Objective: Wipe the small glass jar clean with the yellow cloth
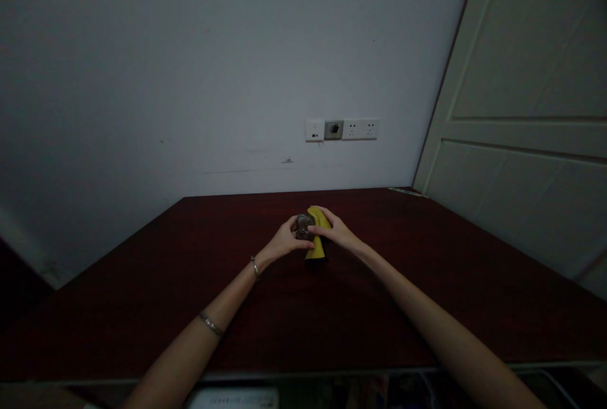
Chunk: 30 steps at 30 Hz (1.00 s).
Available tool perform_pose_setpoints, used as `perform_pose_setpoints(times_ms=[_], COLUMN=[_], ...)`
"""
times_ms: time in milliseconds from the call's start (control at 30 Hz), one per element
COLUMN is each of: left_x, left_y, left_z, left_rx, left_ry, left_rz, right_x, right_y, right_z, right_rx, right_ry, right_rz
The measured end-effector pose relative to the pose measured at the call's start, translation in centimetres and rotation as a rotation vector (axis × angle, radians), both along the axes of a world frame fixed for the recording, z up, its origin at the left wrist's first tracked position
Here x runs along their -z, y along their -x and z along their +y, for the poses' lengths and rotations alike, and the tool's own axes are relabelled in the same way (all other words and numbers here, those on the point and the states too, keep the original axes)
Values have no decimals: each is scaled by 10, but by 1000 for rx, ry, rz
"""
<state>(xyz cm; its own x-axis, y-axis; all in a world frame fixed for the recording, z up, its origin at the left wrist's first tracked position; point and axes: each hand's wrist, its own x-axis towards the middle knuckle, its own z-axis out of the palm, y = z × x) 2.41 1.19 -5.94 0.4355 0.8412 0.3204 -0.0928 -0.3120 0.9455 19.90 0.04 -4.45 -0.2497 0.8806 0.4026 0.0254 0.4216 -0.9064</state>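
Clear round piece held against a yellow cloth above a dark red tabletop

The yellow cloth [316, 248] is gripped over the dark red tabletop [265, 327]; its long axis runs roughly away from the person, and its lower end hangs toward them. Just left of the cloth and touching it is a shiny, see-through round object [304, 224], seemingly glass. The left hand [284, 239] curls around its left side, thumb underneath near the cloth. The right hand [334, 229] pinches the cloth between thumb and fingers, its thumb tip lying over the round object.

Which way the object points, and whether it has a long axis, cannot be told: both hands cover much of it and the light is dim. Some of the right fingers are hidden behind the cloth. Beyond the cloth, wall sockets [361, 129] show on the pale wall [227, 67]. On the near side of the cloth, below the table edge, a white item [232, 398] is cut off by the frame.
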Motion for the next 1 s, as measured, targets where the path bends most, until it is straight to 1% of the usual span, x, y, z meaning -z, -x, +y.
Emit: perform_pose_setpoints(times_ms=[100,200,333,400,500,633,767,833,933,1000], left_x=[2,3,4,4,5,4,2,2,3,3], left_y=[0,0,1,1,-1,-4,-5,-4,-4,-4], left_z=[2,3,5,5,4,0,-4,-3,-1,-1], left_rx=[-20,-31,-54,-49,-25,8,3,-31,-94,-103], left_ry=[-6,-5,8,11,5,-33,-39,-35,-39,-50], left_rz=[-8,-39,-88,-112,-128,-89,-55,-51,-57,-53], right_x=[-2,-4,-5,-5,-4,-4,-5,-6,-7,-8], right_y=[-2,-1,3,4,4,2,2,3,4,4], right_z=[0,-2,-9,-11,-10,-4,-4,-7,-14,-16], right_rx=[16,58,12,1,14,56,68,48,12,6], right_ry=[-79,-174,-305,-344,-329,-263,-232,-251,-331,-376], right_rz=[-36,-18,8,4,32,86,98,74,-6,-42])
